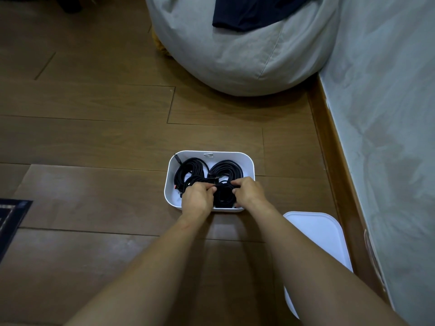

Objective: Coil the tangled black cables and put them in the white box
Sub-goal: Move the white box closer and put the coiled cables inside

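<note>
A white box (247,161) sits on the wooden floor, holding several coiled black cables. Two coils lie at the back, a left coil (191,167) and a right coil (227,168). A third coil (224,195) lies at the front of the box between my hands. My left hand (196,197) grips its left side with curled fingers. My right hand (248,191) grips its right side, thumb and fingers curled round the cable. Another coil sits partly hidden under my left hand.
The box's white lid (322,234) lies on the floor at the right, near the wooden skirting. A grey beanbag (247,55) with a dark cloth (251,12) on it fills the back. A dark rug corner (11,212) shows at the left edge.
</note>
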The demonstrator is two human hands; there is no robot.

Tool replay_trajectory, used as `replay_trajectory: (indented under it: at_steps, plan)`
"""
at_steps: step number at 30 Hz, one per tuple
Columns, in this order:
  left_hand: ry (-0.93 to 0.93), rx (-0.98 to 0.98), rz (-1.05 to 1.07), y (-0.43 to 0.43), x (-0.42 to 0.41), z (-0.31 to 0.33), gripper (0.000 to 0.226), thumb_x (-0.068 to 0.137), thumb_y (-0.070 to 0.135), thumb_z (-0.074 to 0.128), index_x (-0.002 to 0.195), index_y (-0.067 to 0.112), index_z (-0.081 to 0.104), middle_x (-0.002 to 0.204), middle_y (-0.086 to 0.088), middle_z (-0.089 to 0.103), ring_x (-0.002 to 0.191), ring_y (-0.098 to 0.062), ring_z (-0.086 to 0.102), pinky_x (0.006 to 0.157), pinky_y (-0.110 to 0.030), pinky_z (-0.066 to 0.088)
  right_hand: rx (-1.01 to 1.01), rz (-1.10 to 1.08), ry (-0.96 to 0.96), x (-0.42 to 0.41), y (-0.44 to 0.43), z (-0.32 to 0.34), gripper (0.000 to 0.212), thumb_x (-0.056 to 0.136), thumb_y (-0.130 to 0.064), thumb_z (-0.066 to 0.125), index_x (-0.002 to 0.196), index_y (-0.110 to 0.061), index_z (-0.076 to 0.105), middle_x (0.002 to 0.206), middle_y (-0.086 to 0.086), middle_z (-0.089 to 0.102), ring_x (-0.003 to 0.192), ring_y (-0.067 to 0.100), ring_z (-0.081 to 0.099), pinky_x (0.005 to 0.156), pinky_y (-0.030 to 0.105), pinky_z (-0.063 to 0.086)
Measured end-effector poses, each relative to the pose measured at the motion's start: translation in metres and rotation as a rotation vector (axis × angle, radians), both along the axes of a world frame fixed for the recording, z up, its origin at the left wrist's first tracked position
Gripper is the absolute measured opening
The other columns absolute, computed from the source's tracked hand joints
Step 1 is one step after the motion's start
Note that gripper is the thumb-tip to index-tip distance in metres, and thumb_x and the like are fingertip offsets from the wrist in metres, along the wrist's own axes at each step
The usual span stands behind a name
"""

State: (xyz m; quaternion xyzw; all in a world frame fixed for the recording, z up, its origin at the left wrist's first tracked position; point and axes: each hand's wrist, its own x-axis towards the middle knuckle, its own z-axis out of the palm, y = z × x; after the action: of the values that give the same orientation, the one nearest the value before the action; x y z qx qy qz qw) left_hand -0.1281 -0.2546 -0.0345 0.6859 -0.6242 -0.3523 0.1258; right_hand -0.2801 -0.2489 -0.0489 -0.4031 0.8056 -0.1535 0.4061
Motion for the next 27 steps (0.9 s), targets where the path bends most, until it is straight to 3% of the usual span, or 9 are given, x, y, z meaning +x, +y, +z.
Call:
replay_trajectory:
  at_steps: [4, 8, 13, 17, 20, 22, 25, 27]
  plan:
    - [-0.039, -0.05, -0.019, 0.002, -0.003, -0.001, 0.026, 0.103, 0.028, 0.06, 0.123, 0.022, 0.075, 0.111, -0.009, 0.077, 0.108, -0.032, 0.068, 0.089, -0.036, 0.053, -0.008, 0.008, 0.021, 0.002, 0.001, -0.003, 0.038, 0.095, -0.014, 0.06, 0.128, -0.031, 0.069, 0.121, 0.011, 0.067, 0.096, 0.036, 0.071, 0.084, 0.045, 0.061]
    - [0.01, -0.058, -0.039, 0.006, 0.002, 0.002, 0.028, 0.103, 0.027, 0.059, 0.126, 0.02, 0.073, 0.111, -0.008, 0.076, 0.109, -0.029, 0.067, 0.083, -0.031, 0.049, -0.017, 0.06, 0.063, 0.003, 0.006, 0.01, 0.041, 0.098, -0.013, 0.056, 0.134, -0.03, 0.065, 0.127, 0.012, 0.065, 0.109, 0.036, 0.065, 0.092, 0.045, 0.058]
    - [0.132, -0.072, -0.005, 0.014, 0.015, 0.009, 0.031, 0.102, 0.022, 0.061, 0.13, 0.016, 0.071, 0.119, -0.003, 0.075, 0.116, -0.021, 0.066, 0.091, -0.026, 0.047, -0.013, 0.137, 0.164, -0.001, 0.019, 0.033, 0.043, 0.102, -0.011, 0.051, 0.142, -0.025, 0.059, 0.14, 0.014, 0.06, 0.127, 0.037, 0.056, 0.103, 0.036, 0.049]
    - [0.148, -0.167, 0.032, 0.023, 0.026, 0.02, 0.03, 0.101, 0.014, 0.059, 0.128, 0.013, 0.072, 0.119, -0.006, 0.075, 0.117, -0.024, 0.065, 0.092, -0.026, 0.045, -0.114, 0.067, 0.091, -0.005, 0.038, 0.051, 0.038, 0.101, -0.007, 0.048, 0.13, -0.017, 0.069, 0.127, 0.011, 0.07, 0.121, 0.034, 0.062, 0.101, 0.04, 0.051]
    - [0.133, -0.21, 0.046, 0.032, 0.036, 0.024, 0.029, 0.102, 0.018, 0.059, 0.127, 0.017, 0.072, 0.121, -0.005, 0.075, 0.119, -0.027, 0.064, 0.097, -0.033, 0.049, -0.221, -0.078, -0.03, -0.013, 0.061, 0.055, 0.032, 0.098, -0.009, 0.051, 0.117, -0.014, 0.076, 0.096, 0.003, 0.074, 0.096, 0.027, 0.07, 0.092, 0.044, 0.057]
    - [0.107, -0.208, 0.061, 0.044, 0.041, 0.026, 0.028, 0.101, 0.022, 0.06, 0.125, 0.02, 0.074, 0.117, -0.005, 0.075, 0.115, -0.028, 0.065, 0.095, -0.035, 0.05, -0.26, -0.137, -0.028, -0.018, 0.08, 0.058, 0.029, 0.096, -0.015, 0.053, 0.112, -0.02, 0.077, 0.091, -0.001, 0.074, 0.088, 0.024, 0.069, 0.087, 0.046, 0.058]
    - [0.099, -0.228, 0.064, 0.069, 0.045, 0.029, 0.027, 0.101, 0.022, 0.06, 0.123, 0.021, 0.075, 0.114, -0.002, 0.076, 0.109, -0.027, 0.068, 0.09, -0.034, 0.051, -0.2, -0.136, 0.158, -0.024, 0.113, 0.062, 0.028, 0.1, -0.021, 0.053, 0.12, -0.021, 0.074, 0.114, 0.005, 0.075, 0.107, 0.03, 0.066, 0.092, 0.036, 0.052]
    - [0.109, -0.241, 0.05, 0.089, 0.046, 0.03, 0.026, 0.101, 0.021, 0.059, 0.123, 0.021, 0.074, 0.116, -0.001, 0.076, 0.108, -0.026, 0.069, 0.09, -0.035, 0.052, -0.098, -0.138, 0.254, -0.029, 0.139, 0.051, 0.036, 0.102, -0.024, 0.051, 0.136, -0.018, 0.064, 0.131, 0.01, 0.067, 0.121, 0.034, 0.06, 0.099, 0.039, 0.048]
